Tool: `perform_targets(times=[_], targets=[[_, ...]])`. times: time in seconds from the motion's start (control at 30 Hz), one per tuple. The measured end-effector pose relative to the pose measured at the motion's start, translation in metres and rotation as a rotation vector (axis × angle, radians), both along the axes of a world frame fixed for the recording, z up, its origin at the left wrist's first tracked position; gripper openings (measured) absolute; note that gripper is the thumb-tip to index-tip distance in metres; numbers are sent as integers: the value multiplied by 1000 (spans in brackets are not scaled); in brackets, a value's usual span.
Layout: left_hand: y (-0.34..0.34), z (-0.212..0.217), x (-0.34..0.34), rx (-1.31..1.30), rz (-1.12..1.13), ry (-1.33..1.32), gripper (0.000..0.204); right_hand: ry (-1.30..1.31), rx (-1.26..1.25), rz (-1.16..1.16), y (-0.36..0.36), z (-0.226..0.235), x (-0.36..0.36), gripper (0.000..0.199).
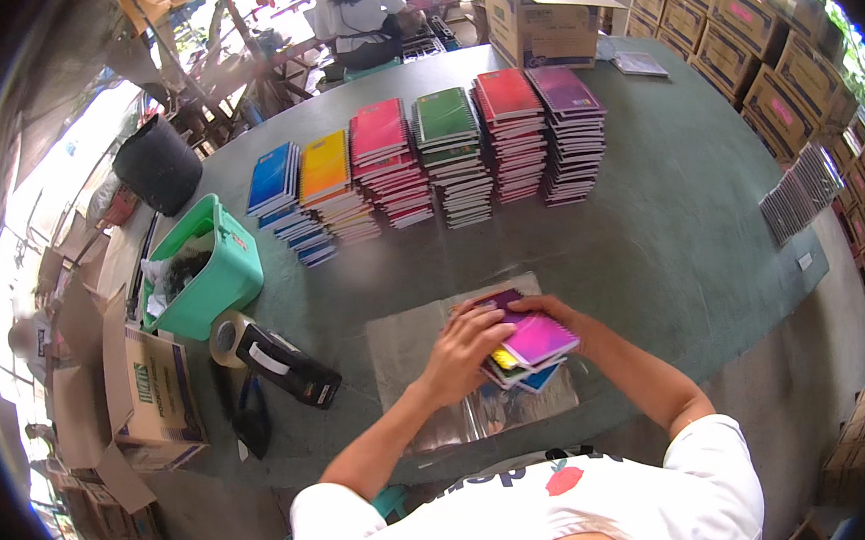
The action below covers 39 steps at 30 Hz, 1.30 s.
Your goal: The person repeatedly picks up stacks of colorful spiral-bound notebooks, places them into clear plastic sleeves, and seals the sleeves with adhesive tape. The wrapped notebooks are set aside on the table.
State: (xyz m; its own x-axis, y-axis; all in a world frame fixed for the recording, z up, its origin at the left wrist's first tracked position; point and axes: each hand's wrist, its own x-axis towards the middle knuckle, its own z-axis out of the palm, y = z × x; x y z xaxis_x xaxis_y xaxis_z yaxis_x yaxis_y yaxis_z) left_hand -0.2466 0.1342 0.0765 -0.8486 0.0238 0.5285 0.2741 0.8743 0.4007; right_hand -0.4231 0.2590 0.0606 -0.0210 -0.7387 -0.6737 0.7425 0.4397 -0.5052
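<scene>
Between my hands, close to the table's near edge, is a small pile of spiral notebooks (541, 342) with a purple one on top; yellow, green and blue covers peek out below. My left hand (469, 340) is closed over the pile's left side. At the far right corner, my right hand (554, 310) grips it, its fingers partly hidden. Clear plastic sheets (414, 357) lie flat under the pile. Beyond my hands stands a row of notebook stacks: blue (274, 181), yellow (324, 167), pink (378, 133), green (446, 116), red (509, 96) and purple (567, 92).
To the left are a green bin (237, 274), a tape dispenser (284, 366), a black-handled tool (247, 418) and an open carton (156, 400). A carton (557, 36) stands at the far edge, and a notebook stack (801, 194) at the right. A person (360, 19) sits beyond the table.
</scene>
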Motion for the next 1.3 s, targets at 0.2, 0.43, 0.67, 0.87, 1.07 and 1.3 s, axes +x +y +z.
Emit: perform_targets(times=[0.2,0.43,0.67,0.87,1.07,1.3], targets=[[14,-34,71,1074,335,-118,84,795,-709,278,1,-18,45,105],[19,-77,89,1240,513,-71,102,746,-572,6,-17,-28,103,100],[33,-82,68,1467,373,140,103,918,-527,-138,-8,-69,134,113],[14,-79,77,867,356,88,98,933,-778,-178,-17,-43,84,96],[17,-79,61,816,419,-203,90,1133,-621,-165,-10,-58,93,96],[16,-98,62,820,365,-327,81,1090,-538,-135,9,-88,98,86]])
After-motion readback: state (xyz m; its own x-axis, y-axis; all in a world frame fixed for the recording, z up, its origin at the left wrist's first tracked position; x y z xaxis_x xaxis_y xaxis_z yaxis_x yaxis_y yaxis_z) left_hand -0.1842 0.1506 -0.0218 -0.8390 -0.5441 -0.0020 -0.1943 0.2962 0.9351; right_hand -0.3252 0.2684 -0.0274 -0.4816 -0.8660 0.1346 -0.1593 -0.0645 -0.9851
